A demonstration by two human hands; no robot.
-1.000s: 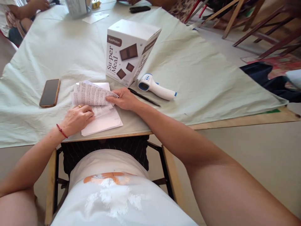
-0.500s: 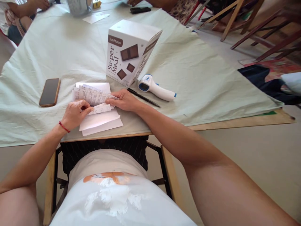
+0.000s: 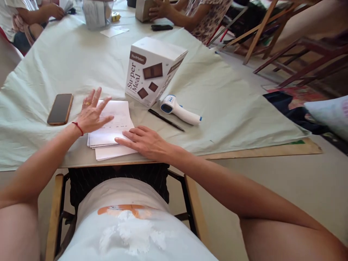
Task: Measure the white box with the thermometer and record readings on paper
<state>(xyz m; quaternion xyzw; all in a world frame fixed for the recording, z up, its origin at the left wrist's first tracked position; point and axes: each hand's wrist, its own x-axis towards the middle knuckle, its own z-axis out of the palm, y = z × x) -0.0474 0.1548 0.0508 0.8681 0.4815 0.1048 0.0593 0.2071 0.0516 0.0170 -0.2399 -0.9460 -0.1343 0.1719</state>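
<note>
A small stack of white paper sheets (image 3: 115,114) lies near the table's front edge, its top sheet flat with faint print on it. Over its left side, my left hand (image 3: 94,112) has its fingers spread and grips nothing; whether it touches the paper I cannot tell. My right hand (image 3: 144,142) rests with outstretched fingers on the lower right part of the stack. Just right of the papers lies a black pen (image 3: 166,120). A phone (image 3: 60,109) with a brown edge lies left of my left hand.
A white Su-per Meal box (image 3: 148,72) stands behind the papers, with a white and blue infrared thermometer (image 3: 181,110) to its right. Farther back are a clear plastic container (image 3: 98,14), a yellow tape measure (image 3: 115,16) and a black object (image 3: 162,28). A co-worker's hands (image 3: 160,10) touch a box.
The fanned printed sheets that both hands held are no longer visible; a flat sheet now tops the stack. Both hands have opened. The view has tilted up slightly, showing more of the people opposite.
</note>
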